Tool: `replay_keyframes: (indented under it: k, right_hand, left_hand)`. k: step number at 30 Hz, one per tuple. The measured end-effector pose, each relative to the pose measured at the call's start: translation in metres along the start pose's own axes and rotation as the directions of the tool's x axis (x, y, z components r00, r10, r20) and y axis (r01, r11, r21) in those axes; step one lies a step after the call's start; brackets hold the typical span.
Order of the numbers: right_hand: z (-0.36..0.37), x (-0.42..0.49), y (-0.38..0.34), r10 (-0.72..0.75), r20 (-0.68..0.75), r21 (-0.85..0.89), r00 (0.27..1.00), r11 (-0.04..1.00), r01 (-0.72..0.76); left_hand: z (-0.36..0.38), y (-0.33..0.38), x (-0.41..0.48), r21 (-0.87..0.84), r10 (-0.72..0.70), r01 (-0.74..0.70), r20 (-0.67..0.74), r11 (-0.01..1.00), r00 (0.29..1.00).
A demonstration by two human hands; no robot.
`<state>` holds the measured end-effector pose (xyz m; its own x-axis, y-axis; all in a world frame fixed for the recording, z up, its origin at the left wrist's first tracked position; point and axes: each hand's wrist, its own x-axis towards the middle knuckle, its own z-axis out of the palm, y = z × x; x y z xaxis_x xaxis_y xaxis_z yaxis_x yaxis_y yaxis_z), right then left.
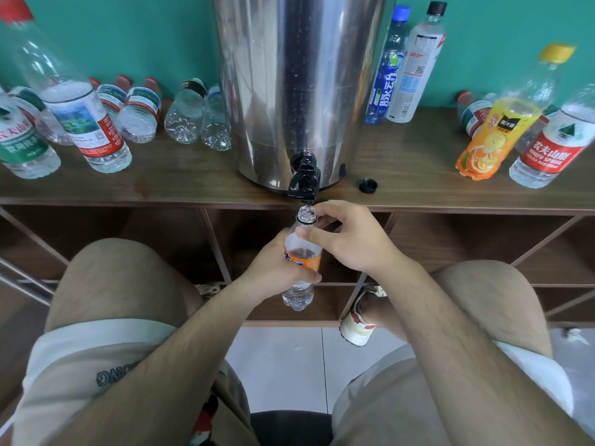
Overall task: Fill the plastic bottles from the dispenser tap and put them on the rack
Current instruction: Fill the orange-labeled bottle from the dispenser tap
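Orange-labelled bottle [306,257] is off the rack and held upright in the air at the near edge of the rack [193,188], its open mouth directly under the black tap [304,178] of the steel dispenser [296,75]. Your left hand [273,268] is wrapped round the labelled body, fingers curled, carrying the weight. Your right hand [354,239] pinches the neck and shoulder with curled thumb and fingers, judged to be there to keep the mouth lined up with the spout, since the opening is narrow and the bottle has no surface beneath it. Neither hand is on the tap lever. Whether water is running cannot be told. Clear water shows in the base below your left hand; the level behind the label and fingers is hidden. 1 black cap [368,185] lies on the rack top just right of the dispenser's foot, probably this bottle's, set within reach for closing. Several clear bottles [183,114] lie on their sides at the far left of the dispenser, apparently waiting. Capped bottles stand at the left [77,107] and right [502,123] ends. Assessment: filling step in hand, with capping and placing on the rack not yet done. Risk noted: a bottle held free under the tap can drift off line and spill onto your knees.
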<state>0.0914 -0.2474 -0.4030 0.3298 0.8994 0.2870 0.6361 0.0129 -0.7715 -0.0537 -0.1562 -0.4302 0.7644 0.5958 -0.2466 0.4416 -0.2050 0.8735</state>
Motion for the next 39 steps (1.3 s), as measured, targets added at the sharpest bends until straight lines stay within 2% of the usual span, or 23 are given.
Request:
replay_keyframes:
  k: [39]
  right_hand:
    - [-0.0024,0.0004,-0.0051,0.039,0.024,-0.006,0.999,0.999,-0.039]
  left_hand:
    - [0.0018,0.0015,-0.0003,0.018,-0.019,0.02,-0.012,1.0,1.0]
